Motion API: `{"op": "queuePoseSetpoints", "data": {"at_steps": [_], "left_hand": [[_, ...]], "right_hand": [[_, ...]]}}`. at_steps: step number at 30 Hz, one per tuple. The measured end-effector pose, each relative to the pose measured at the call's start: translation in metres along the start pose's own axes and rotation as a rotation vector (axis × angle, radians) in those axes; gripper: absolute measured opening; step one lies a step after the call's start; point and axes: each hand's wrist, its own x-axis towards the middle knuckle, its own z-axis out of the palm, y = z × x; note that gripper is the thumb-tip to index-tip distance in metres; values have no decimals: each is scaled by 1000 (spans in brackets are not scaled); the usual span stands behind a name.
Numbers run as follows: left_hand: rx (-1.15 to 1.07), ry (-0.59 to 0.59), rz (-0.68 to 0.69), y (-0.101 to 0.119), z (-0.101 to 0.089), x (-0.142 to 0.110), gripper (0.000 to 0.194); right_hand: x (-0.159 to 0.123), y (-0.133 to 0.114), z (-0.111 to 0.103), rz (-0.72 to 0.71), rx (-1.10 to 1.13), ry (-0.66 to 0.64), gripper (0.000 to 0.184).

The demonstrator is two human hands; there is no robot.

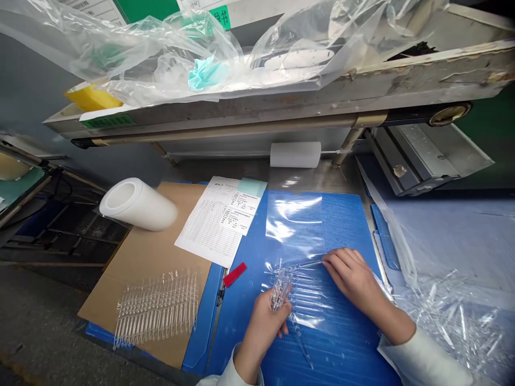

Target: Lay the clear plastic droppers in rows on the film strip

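My left hand (260, 327) is closed around a bunch of thin clear plastic tubes (281, 287), one of which hangs down below the fingers. To its right, my right hand (351, 276) pinches the end of a single clear tube (311, 264) over a strip of transparent film (295, 225). Several similar tubes (308, 295) lie side by side on that film, between my hands. The film runs down from a roll (295, 155) at the back and rests on a blue board (341, 220).
At left, a row of clear tubes (159, 308) lies on brown cardboard (173, 198), near a thick white roll (139, 206). Printed sheets (213, 220) and a red strip (234, 275) are beside the film. Loose tubes (458, 316) fill plastic at right. A shelf (281, 110) overhangs the back.
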Motion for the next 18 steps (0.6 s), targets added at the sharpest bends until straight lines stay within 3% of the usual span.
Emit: {"op": "queuePoseSetpoints", "data": {"at_steps": [6, 13, 18], "left_hand": [[-22, -15, -6, 8, -2, -9, 28], [-128, 56, -61, -9, -7, -29, 41], [-177, 103, -68, -17, -8, -30, 40]], "right_hand": [[-4, 7, -10, 71, 9, 113, 13], [-39, -8, 12, 66, 76, 64, 12], [-38, -10, 20, 57, 97, 35, 11]]}}
